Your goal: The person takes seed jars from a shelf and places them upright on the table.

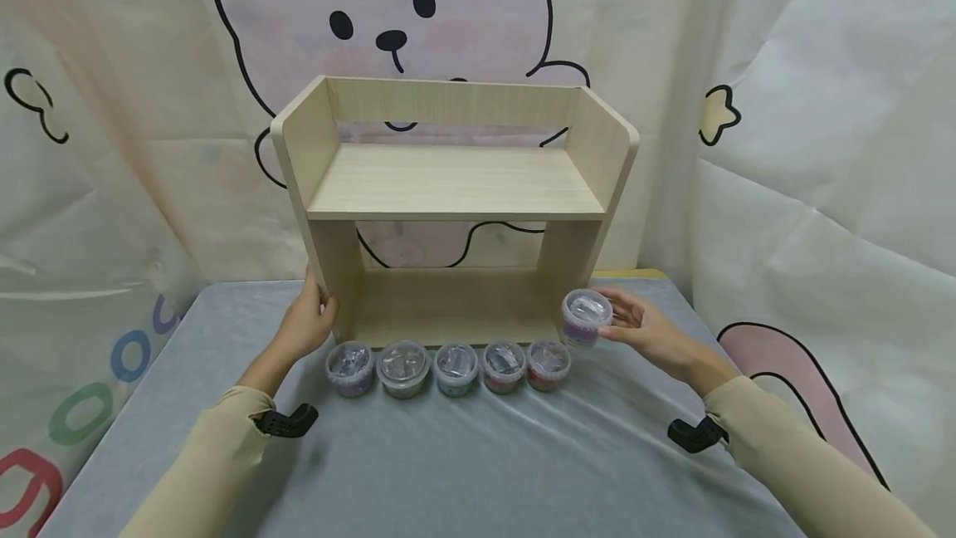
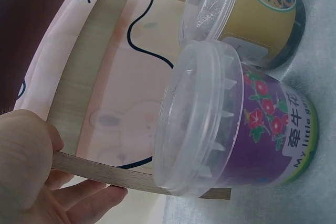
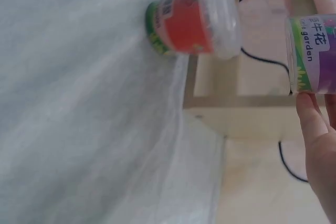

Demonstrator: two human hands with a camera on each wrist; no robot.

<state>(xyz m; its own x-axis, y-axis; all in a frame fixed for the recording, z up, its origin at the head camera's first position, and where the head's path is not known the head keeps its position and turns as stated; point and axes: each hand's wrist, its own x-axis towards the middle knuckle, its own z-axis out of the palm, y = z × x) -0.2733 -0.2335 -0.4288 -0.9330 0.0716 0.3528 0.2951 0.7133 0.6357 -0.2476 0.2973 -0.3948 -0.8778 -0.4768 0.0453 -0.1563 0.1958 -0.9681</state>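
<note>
The left upright of the wooden shelf unit (image 1: 456, 189) is gripped by the left hand (image 1: 304, 326), thumb in front and fingers curled behind the panel. On the grey-covered surface (image 1: 463, 455), just in front of the shelf's base, 5 clear-lidded tubs (image 1: 448, 368) are set in a row, the leftmost purple-labelled tub (image 2: 247, 129) lying nearest that hand. At the row's right end, a 6th tub (image 1: 587, 316), purple with a "garden" label, is held off the surface in the fingers of the right hand (image 1: 646, 330), beside the shelf's right upright.
</note>
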